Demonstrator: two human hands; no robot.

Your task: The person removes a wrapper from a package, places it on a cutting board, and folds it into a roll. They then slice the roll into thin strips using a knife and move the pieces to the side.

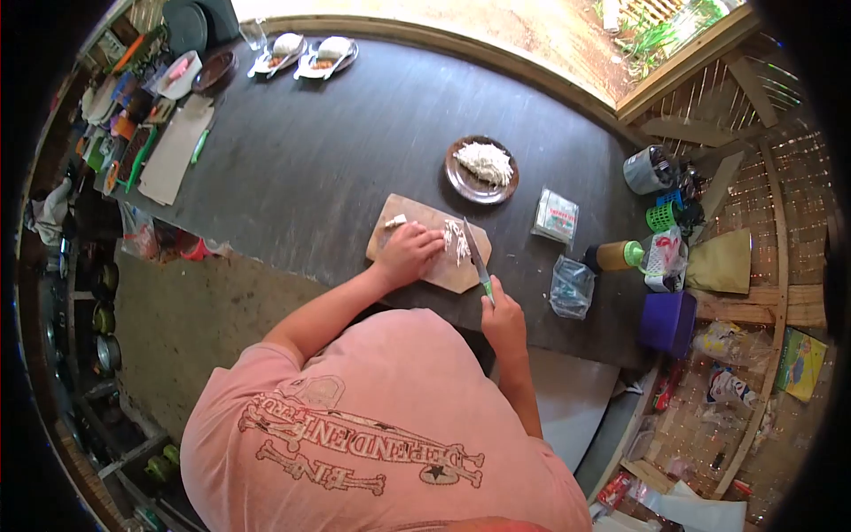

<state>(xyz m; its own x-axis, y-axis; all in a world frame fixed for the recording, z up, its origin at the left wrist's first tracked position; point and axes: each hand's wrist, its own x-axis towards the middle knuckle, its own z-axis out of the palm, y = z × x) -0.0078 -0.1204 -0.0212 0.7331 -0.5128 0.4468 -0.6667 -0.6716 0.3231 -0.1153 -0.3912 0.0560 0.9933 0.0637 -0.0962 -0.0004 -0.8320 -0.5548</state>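
Note:
A wooden cutting board [448,277] lies on the dark table near my body. My left hand [410,254] rests on it with the fingers curled and pressed down over pale food that they mostly hide. A small white piece [396,221] shows beside that hand. Thin white strips [456,243] lie between my left fingers and the knife [475,252]. My right hand [503,317] grips this knife by its green handle, the blade pointing away from me over the board's right side. Beyond the board, a brown plate [456,184] holds a heap of shredded white food [486,164].
Right of the board are a square plastic-wrapped pack [557,215], a clear plastic bag [572,288] and a green-lidded jar [618,256]. Two plates of food [326,58] stand at the far left. A long light board [177,151] and crowded utensils line the left edge.

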